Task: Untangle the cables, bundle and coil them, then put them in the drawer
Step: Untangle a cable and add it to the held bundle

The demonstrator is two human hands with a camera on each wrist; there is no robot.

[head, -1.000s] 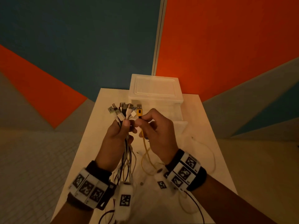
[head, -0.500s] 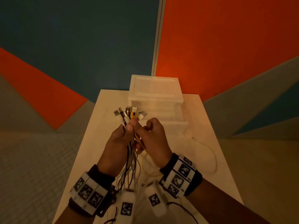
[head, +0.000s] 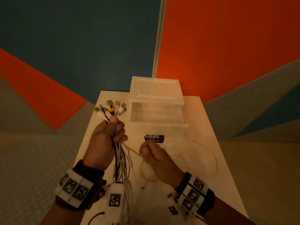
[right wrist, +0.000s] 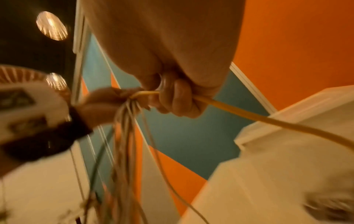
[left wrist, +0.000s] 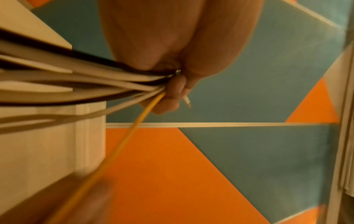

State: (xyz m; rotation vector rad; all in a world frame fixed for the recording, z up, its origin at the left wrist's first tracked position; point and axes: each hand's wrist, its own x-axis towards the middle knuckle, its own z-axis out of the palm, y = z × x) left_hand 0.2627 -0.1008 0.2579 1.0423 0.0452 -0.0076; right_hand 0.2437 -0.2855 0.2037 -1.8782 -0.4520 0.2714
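At centre frame, left hand [head: 103, 140] fists round the cables [head: 121, 157], plugs fanned above; right hand [head: 155, 155] pinches the yellow cable [head: 132, 150] before the open drawer [head: 158, 127].

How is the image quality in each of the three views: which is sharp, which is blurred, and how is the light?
Head view: dim, warm orange light, fairly sharp; the yellow cable is clear. Left wrist view: the bundle of cables close to the lens is soft. Right wrist view: strong motion blur; the left hand smears, and two ceiling lights glare.
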